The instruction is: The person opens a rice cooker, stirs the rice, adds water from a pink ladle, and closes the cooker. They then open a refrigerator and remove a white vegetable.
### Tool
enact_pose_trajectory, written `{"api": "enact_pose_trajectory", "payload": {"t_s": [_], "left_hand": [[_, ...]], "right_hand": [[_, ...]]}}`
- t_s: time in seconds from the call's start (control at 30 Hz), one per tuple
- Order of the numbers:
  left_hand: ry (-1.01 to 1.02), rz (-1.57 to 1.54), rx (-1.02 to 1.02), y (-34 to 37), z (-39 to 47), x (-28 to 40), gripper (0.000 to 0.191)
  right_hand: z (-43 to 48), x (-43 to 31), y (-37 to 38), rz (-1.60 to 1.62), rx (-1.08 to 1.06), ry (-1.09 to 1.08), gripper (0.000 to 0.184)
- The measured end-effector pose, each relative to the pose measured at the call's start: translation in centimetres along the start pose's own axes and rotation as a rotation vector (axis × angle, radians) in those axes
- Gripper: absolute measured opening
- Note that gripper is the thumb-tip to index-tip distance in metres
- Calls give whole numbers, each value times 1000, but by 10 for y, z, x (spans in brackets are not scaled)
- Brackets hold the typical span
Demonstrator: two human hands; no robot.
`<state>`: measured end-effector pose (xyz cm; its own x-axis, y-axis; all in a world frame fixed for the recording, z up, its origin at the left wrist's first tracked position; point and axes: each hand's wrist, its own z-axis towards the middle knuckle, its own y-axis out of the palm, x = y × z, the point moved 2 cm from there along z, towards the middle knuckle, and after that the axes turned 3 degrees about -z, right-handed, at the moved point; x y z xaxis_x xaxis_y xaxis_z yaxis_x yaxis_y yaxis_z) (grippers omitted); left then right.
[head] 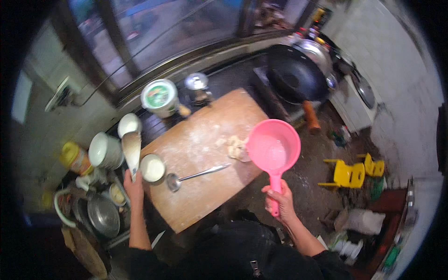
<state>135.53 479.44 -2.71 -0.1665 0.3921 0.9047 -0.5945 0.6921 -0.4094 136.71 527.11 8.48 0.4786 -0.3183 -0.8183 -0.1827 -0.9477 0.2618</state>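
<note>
My right hand (281, 201) grips the handle of a pink plastic water dipper (274, 140), held over the board's right edge. A little clear liquid seems to lie in it. My left hand (134, 187) holds a pale spoon-shaped scoop (132, 152) upright by its narrow end, left of the board. A floury wooden board (199, 199) lies before me. On it are a rough lump of dough (237, 148), partly behind the dipper, and a metal ladle (190, 177). A small bowl of white contents (153, 168) stands at the board's left edge.
A black wok (294, 75) with a wooden handle (310, 117) sits at the back right. Behind the board stands a lidded white tub (159, 97). White bowls (101, 150) and a sink holding a metal pot (103, 215) are left. Yellow chairs (348, 174) stand on the floor.
</note>
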Motion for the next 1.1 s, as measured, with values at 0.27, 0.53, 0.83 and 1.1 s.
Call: {"api": "enact_pose_trajectory", "payload": {"t_s": [0.27, 0.53, 0.83, 1.1], "left_hand": [[-402, -103, -734, 107, -100, 136, 13], [-448, -40, -1104, 271, -225, 193, 12], [-598, -512, -818, 333, -259, 207, 19], [-376, -541, -1, 210, -108, 137, 41]], "right_hand": [[-23, -6, -104, 143, 15, 13, 42], [-36, -24, -251, 160, 182, -42, 42], [-23, -23, -341, 109, 323, 9, 38], [12, -22, -290, 67, 169, -3, 35]]}}
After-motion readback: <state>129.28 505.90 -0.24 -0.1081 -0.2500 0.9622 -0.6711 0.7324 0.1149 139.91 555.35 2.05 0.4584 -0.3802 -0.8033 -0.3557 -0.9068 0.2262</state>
